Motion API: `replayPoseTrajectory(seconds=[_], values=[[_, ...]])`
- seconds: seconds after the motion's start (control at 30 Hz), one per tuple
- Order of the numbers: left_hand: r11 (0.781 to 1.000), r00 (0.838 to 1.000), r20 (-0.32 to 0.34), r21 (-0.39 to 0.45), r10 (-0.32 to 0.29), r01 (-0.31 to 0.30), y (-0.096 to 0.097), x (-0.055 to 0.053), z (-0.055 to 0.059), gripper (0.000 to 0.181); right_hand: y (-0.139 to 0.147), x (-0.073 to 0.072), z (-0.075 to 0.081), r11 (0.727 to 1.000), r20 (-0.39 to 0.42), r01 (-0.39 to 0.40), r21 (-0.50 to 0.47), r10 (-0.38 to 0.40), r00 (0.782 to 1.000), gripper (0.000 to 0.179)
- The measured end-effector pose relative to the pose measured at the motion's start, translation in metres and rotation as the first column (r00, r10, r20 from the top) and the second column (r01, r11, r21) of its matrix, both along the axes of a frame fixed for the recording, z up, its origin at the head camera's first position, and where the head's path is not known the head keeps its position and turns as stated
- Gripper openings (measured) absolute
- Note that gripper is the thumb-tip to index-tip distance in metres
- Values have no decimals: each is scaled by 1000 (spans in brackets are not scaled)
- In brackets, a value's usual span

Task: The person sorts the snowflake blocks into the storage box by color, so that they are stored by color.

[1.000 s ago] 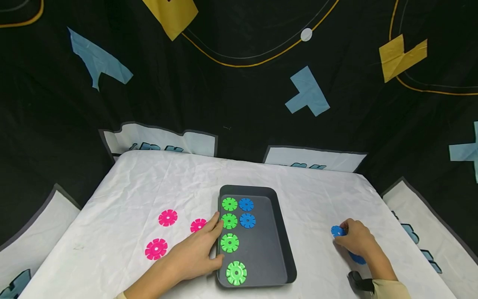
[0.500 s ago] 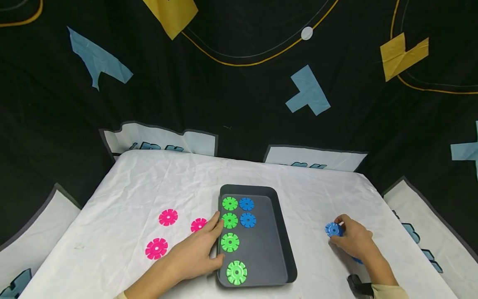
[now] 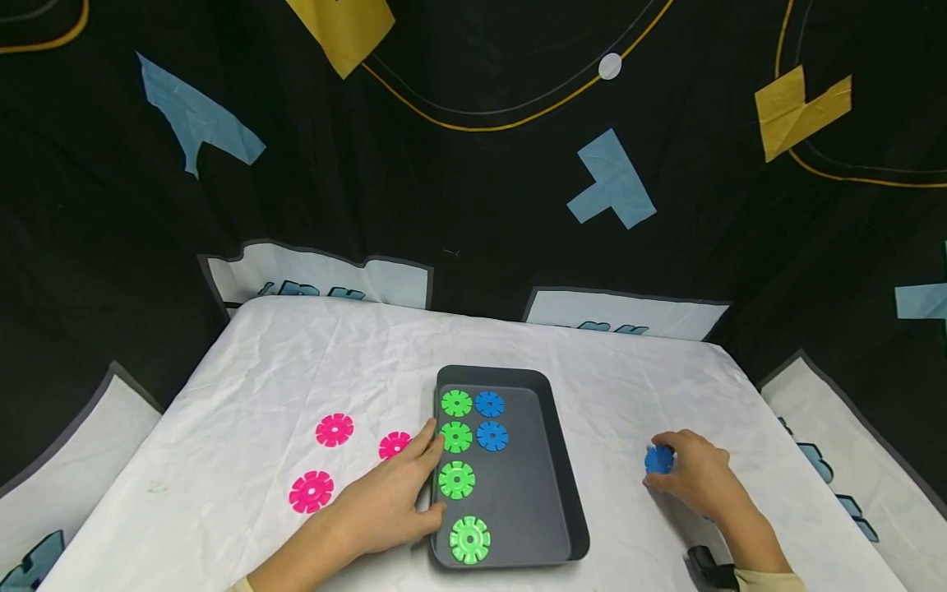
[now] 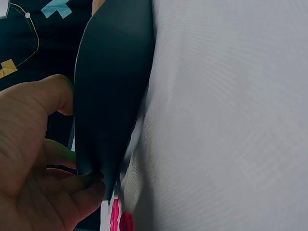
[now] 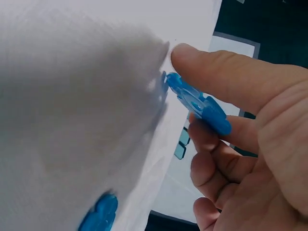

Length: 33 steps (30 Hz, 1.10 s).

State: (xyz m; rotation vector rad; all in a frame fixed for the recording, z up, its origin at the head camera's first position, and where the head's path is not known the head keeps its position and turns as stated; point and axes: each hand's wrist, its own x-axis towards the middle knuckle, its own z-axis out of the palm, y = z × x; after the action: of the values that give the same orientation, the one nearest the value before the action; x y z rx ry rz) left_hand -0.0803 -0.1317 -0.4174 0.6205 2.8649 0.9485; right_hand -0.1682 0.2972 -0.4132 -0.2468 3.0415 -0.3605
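Between thumb and fingers, my right hand (image 3: 699,475) pinches a blue notched disc (image 3: 658,460) over the white cloth, right of the tray. Seen close in the right wrist view, that disc (image 5: 199,103) is tilted, almost edge-on. Another blue disc (image 5: 98,214) lies on the cloth; in the head view my wrist hides most of it. My left hand (image 3: 388,501) grips the left wall of the dark grey tray (image 3: 528,493), thumb and fingertips at its rim. Inside are a left column of several green discs (image 3: 456,480) and, beside the upper ones, two blue discs (image 3: 491,436).
Three pink discs (image 3: 311,492) lie on the cloth left of the tray, one partly behind my left hand. A white cloth (image 3: 244,370) covers the table. Behind it hangs a black backdrop (image 3: 444,205). A black strap piece (image 3: 712,567) is at my right wrist.
My right hand has shifted slightly left with the blue disc, which has turned in the fingers. The other blue disc is now more covered by my wrist. My left hand and the tray stay put.
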Motion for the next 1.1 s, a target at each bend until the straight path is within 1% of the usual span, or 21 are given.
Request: replayPoseTrajectory(seconds=[0.13, 0.3, 0.4, 0.5, 0.6, 0.77, 0.93, 1.1], values=[[1000, 1000, 0, -3, 4, -4, 0, 0, 0, 83, -1, 0, 1, 1000, 10, -6, 12, 6, 1000, 66], [1000, 1000, -2, -4, 5, -5, 0, 0, 0, 82, -2, 1, 1, 1000, -5, 5, 0, -5, 1000, 64], [1000, 1000, -6, -8, 8, -8, 0, 0, -1, 82, -5, 2, 3, 1000, -24, 1, -4, -1, 1000, 64], [1000, 1000, -8, -12, 8, -8, 0, 0, -1, 83, -10, 3, 6, 1000, -50, -18, -3, 18, 999, 62], [1000, 1000, -8, -12, 5, -5, 0, 0, -1, 83, -17, 4, 10, 999, -93, -52, 1, 52, 994, 59], [1000, 1000, -7, -11, 0, -1, 0, -1, 0, 82, -29, 6, 18, 994, -181, -113, 12, 113, 977, 54], [1000, 1000, -3, -14, -2, 2, 0, 0, 1, 82, -43, 8, 26, 984, -251, -178, 18, 177, 952, 51], [1000, 1000, 4, -14, -4, 4, 0, 0, 2, 82, -57, 10, 33, 976, -302, -219, 12, 212, 930, 50]])
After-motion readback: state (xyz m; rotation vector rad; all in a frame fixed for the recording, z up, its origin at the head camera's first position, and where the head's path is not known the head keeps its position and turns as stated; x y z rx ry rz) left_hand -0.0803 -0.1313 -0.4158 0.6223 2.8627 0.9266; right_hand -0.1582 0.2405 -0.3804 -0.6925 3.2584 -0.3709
